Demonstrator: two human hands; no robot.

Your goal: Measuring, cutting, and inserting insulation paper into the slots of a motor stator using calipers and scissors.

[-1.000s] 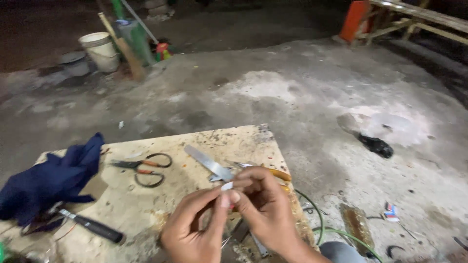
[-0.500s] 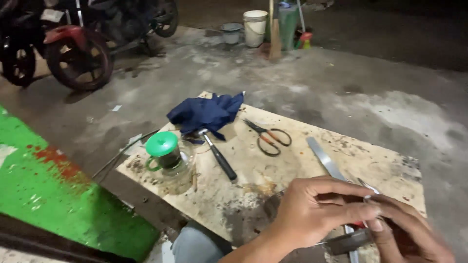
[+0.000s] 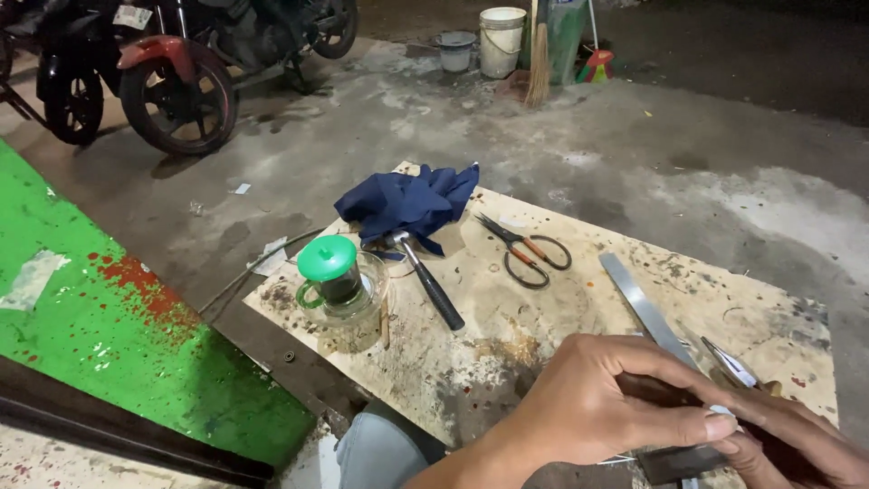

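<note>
It was a rough concrete yard at night, with a worn plywood board (image 3: 507,335) laid flat as a work surface and a green painted slab (image 3: 100,317) off to one side. Both hands were down at the near right corner of the board. The left hand (image 3: 597,403) was curled over, thumb and fingers pinched narrow on a small dark piece (image 3: 674,462) that I honestly couldn't identify, too much of it was covered. The right hand (image 3: 797,444) met it from the other side, fingers closed onto the same spot, partly cut off by the frame edge.

Just beyond the hands lay a long flat metal strip (image 3: 643,303), running diagonally. Further up the board were scissors (image 3: 529,252) with dark loops, a black-handled hammer (image 3: 427,276) with its head touching a crumpled blue cloth (image 3: 407,204), and a glass cup with a green lid (image 3: 333,276) near the left edge.

In the background stood a motorbike (image 3: 172,72), a white bucket (image 3: 501,41) and a broom (image 3: 539,63).
</note>
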